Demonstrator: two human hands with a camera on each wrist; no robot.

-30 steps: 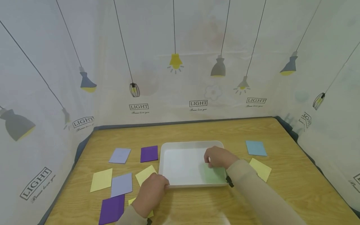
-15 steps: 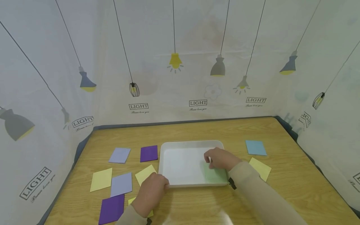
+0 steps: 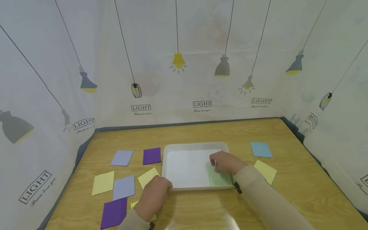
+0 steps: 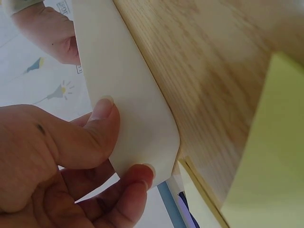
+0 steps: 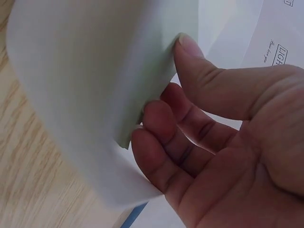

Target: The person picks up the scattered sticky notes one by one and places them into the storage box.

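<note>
A shallow white tray point(image 3: 184, 169) lies on the wooden table. My left hand point(image 3: 155, 195) grips its near left corner; the left wrist view has the thumb point(image 4: 102, 109) and curled fingers on the tray wall. Inside the tray, at the near right corner, lies a light green square card point(image 3: 219, 179). My right hand point(image 3: 225, 161) reaches over it from the right. Up close, the right thumb point(image 5: 190, 47) rests on the green card point(image 5: 152, 80) and curled fingertips point(image 5: 154, 118) meet its edge, pinching it.
Left of the tray lie lilac cards point(image 3: 123, 187), purple cards point(image 3: 113, 213) and yellow cards point(image 3: 103, 183), one yellow partly under the left hand. On the right are a blue card point(image 3: 261, 149) and a yellow card point(image 3: 265, 172). A lamp-print curtain point(image 3: 161, 73) closes off the back and sides.
Both hands stay almost in place. The right hand and the green card have shifted very slightly right; the whole head view has drifted a little.
</note>
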